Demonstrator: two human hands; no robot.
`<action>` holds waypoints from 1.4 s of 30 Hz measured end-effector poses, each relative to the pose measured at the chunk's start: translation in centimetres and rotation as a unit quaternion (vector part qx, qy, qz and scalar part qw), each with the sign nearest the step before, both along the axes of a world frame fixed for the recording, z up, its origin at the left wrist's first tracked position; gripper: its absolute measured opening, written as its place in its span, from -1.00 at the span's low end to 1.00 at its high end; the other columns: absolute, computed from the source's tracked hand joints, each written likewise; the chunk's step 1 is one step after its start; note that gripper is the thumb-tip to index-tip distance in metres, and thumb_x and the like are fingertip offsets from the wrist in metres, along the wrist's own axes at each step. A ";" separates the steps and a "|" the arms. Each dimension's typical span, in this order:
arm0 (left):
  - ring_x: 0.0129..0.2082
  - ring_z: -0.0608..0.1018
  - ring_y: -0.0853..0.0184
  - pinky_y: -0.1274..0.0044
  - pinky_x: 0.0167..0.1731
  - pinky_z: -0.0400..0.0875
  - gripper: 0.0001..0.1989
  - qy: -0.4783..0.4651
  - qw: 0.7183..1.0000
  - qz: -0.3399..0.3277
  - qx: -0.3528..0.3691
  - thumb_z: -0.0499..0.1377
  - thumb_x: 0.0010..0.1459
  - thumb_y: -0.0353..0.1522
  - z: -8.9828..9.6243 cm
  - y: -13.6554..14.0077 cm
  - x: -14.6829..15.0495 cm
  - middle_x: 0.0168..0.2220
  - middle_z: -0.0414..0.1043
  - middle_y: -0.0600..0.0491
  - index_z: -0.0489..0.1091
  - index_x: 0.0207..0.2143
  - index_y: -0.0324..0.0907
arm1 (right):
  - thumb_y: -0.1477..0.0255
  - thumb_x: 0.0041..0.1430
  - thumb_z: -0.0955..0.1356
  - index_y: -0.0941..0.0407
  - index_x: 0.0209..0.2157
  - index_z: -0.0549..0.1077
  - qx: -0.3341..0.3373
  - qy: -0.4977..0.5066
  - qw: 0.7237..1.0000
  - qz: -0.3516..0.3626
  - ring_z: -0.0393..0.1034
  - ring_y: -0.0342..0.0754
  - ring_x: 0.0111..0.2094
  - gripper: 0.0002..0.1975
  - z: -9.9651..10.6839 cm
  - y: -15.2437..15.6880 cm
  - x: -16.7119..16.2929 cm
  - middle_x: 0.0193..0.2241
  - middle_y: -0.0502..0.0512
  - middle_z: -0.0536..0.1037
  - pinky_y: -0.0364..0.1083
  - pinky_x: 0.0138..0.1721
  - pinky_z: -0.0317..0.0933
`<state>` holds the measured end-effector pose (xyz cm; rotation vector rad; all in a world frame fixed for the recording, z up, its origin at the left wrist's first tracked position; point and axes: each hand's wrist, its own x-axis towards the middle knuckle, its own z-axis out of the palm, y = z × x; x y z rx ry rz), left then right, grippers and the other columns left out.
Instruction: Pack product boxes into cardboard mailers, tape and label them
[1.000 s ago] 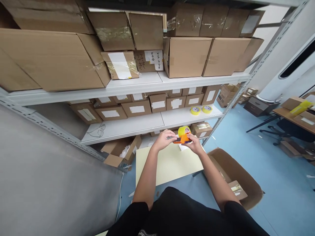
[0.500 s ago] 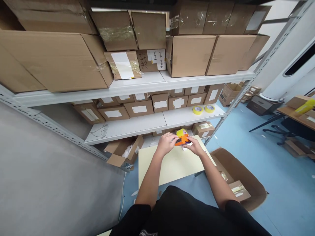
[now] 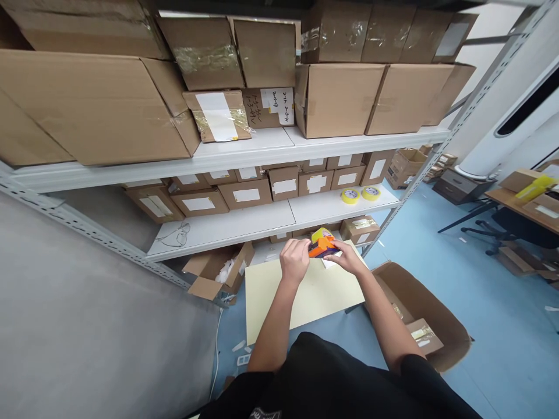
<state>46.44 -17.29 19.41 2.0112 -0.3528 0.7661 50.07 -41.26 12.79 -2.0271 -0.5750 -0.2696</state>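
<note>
Over the pale yellow board [image 3: 279,302], both my hands are at an orange and dark purple tape dispenser [image 3: 322,247], with a yellow tape roll [image 3: 322,234] at its far side. My right hand [image 3: 348,258] grips its right side, thumb and fingers around the edge. At the left end, my left hand [image 3: 295,260] is closed, its fingertips against the dispenser; what exactly they pinch is hidden. A small white piece [image 3: 331,261] shows just below the dispenser.
A metal shelf [image 3: 244,150] with cardboard boxes [image 3: 345,99] stands ahead. Two yellow tape rolls [image 3: 350,196] lie on its middle level, near wire-framed glasses [image 3: 181,234]. An open carton [image 3: 222,270] is at left; a large open box [image 3: 449,314] holding smaller boxes is at right.
My left hand has turned, its back now more upright and its fingers more curled at the dispenser's left end. The dispenser has tilted slightly, showing more of its purple side.
</note>
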 end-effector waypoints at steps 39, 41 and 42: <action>0.04 0.60 0.18 0.34 -0.07 0.60 -0.45 0.145 0.971 0.187 -0.022 0.14 0.40 -0.26 -2.9 -5.5 4.4 0.29 0.35 -0.15 0.25 0.40 0.00 | 0.48 0.24 0.39 0.22 0.16 0.52 -0.324 0.032 0.944 -0.047 0.39 0.27 0.19 -0.55 -3.6 -3.3 29.1 0.08 0.38 0.60 0.16 0.33 0.05; 0.05 0.60 0.17 0.34 -0.08 0.61 -0.49 0.143 0.970 0.196 -0.009 0.14 0.40 -0.26 -2.9 -5.6 4.0 0.29 0.36 -0.14 0.29 0.37 0.00 | 0.46 0.21 0.42 0.20 0.20 0.50 -0.309 0.023 0.949 -0.058 0.37 0.31 0.22 -0.49 -3.7 -3.4 28.7 0.12 0.40 0.58 0.22 0.34 0.04; 0.08 0.59 0.15 0.33 -0.07 0.61 -0.50 0.139 0.970 0.200 0.002 0.14 0.40 -0.26 -2.9 -5.7 3.8 0.29 0.37 -0.14 0.31 0.35 0.00 | 0.45 0.19 0.43 0.20 0.22 0.49 -0.292 0.016 0.954 -0.061 0.34 0.33 0.25 -0.46 -3.6 -3.5 28.3 0.15 0.40 0.56 0.24 0.34 0.05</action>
